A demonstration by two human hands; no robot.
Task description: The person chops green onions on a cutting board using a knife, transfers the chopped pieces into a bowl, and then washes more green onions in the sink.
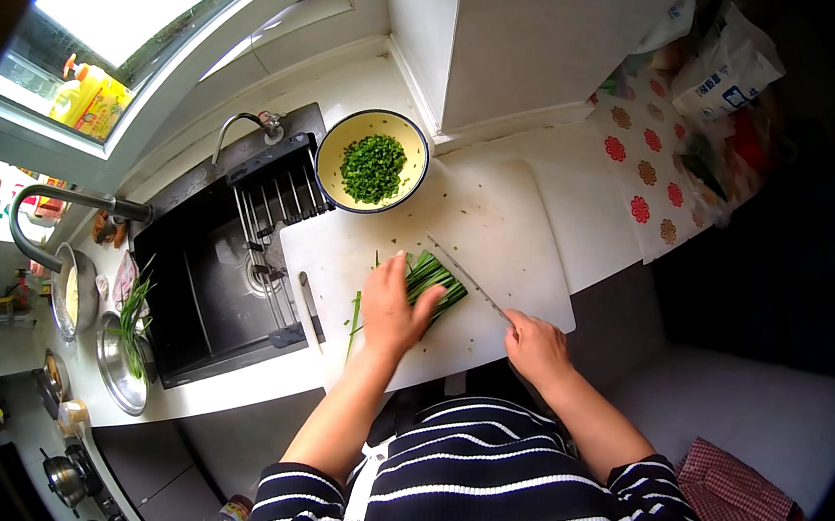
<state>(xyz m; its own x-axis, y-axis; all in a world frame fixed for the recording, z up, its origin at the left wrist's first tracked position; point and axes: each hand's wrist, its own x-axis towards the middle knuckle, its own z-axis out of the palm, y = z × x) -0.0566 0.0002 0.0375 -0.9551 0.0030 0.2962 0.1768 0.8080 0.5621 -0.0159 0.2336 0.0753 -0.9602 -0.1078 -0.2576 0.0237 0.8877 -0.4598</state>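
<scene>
A bunch of long green chives (pixel 434 285) lies on the white cutting board (pixel 509 221). My left hand (pixel 394 308) rests on the bunch with its thumb spread away from the fingers, pressing it against the board. In my right hand (pixel 536 344) is the handle of a kitchen knife (pixel 467 278), its blade beside the cut ends of the chives and pointing away from me. Past the board's far left corner stands a cream bowl with a dark rim (pixel 417 150), holding chopped chives (pixel 374 169). Small green bits are scattered over the board.
Left of the board is a black sink (pixel 208 281) with a rack and a faucet (pixel 243 121). Metal bowls, one with uncut chives (pixel 132 323), stand left of the sink. At right, a flower-patterned cloth (pixel 652 173) carries plastic bags (pixel 730 65). A cabinet (pixel 547 37) rises behind the counter.
</scene>
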